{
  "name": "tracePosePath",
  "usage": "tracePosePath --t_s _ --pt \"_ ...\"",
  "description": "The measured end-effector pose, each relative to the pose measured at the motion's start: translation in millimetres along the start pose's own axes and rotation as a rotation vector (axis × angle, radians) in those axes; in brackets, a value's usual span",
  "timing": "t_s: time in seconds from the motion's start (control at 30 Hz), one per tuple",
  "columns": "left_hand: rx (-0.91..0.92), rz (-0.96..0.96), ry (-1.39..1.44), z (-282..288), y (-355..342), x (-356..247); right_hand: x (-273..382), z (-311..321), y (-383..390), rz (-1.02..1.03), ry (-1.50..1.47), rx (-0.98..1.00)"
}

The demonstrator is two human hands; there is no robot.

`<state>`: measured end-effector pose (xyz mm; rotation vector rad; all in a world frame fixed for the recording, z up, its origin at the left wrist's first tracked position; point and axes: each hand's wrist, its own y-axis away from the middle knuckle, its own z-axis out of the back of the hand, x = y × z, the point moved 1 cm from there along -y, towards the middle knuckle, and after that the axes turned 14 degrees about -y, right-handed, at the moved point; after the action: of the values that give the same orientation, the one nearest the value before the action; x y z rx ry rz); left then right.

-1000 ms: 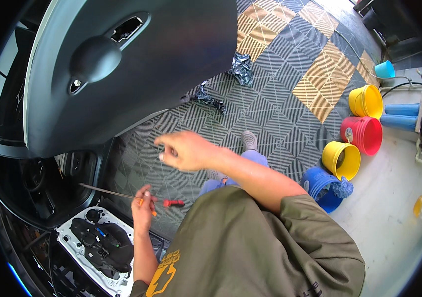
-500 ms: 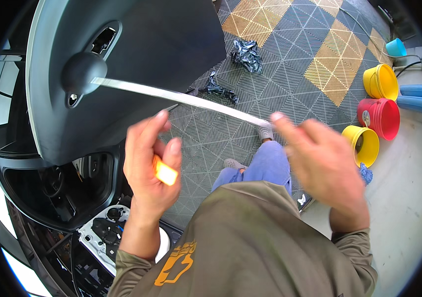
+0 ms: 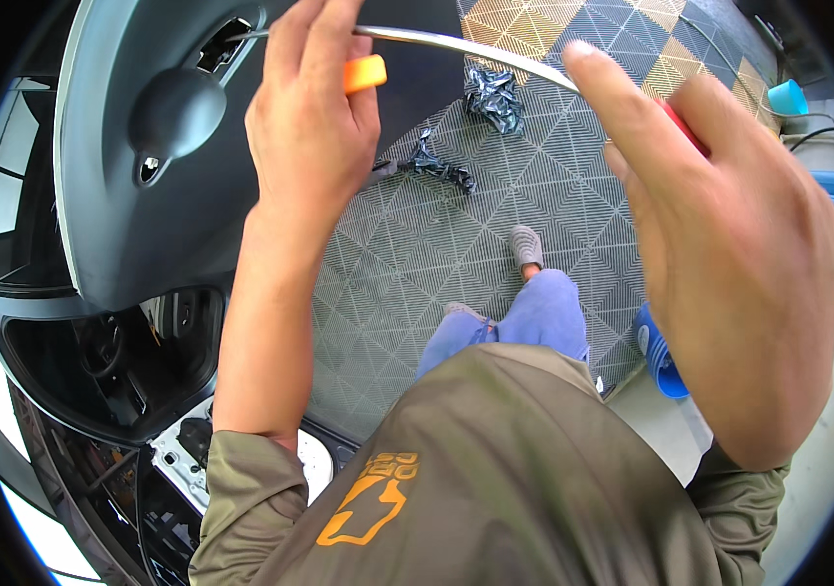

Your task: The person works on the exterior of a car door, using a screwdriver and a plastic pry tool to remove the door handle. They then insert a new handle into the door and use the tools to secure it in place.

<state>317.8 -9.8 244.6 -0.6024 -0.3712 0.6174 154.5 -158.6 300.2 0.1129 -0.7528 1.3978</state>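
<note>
My left hand (image 3: 314, 127) is raised beside a dark grey car door (image 3: 143, 225), its fingers closed with a small orange piece (image 3: 366, 74) sticking out between them. A narrow silvery strip (image 3: 466, 45) runs from the handle opening (image 3: 226, 44) behind my left fingers to my right hand (image 3: 729, 225). The strip's right end meets my right index fingertip. Something red (image 3: 683, 129) shows between the right fingers, mostly hidden. Below the opening lies the door's rounded handle recess (image 3: 177, 112).
Crumpled dark film (image 3: 495, 98) lies on the grey and tan tiled floor, with another piece (image 3: 436, 166) nearer the door. A blue bucket (image 3: 661, 356) stands below my right hand, partly covered. A small light-blue bucket (image 3: 786, 98) is at far right. Stripped door parts (image 3: 182, 449) sit at lower left.
Both hands have moved up and away from me. The strip's left end has shifted from the rounded recess up to the handle opening. My right hand now covers the yellow and red buckets.
</note>
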Motion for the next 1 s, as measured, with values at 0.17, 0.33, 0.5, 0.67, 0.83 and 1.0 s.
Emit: tracePosePath --t_s 0.17,0.33,0.5,0.67,0.83,1.0 --pt "0.088 0.206 -0.018 1 -4 11 -10 -4 -15 0.09 0.035 0.024" --pt "0.106 0.025 -0.241 -13 -6 23 -29 -6 -30 0.11 0.067 0.051" --pt "0.117 0.228 -0.076 -7 -12 16 -40 0 -41 0.138 0.076 0.087" --pt "0.105 0.223 -0.081 -7 -16 19 -44 8 -46 0.148 0.09 0.094" --pt "0.094 0.199 -0.05 -8 -21 11 -43 16 -35 0.152 0.109 0.075" --pt "0.07 0.201 -0.015 -3 -7 2 -43 22 -11 0.23 0.135 0.018"
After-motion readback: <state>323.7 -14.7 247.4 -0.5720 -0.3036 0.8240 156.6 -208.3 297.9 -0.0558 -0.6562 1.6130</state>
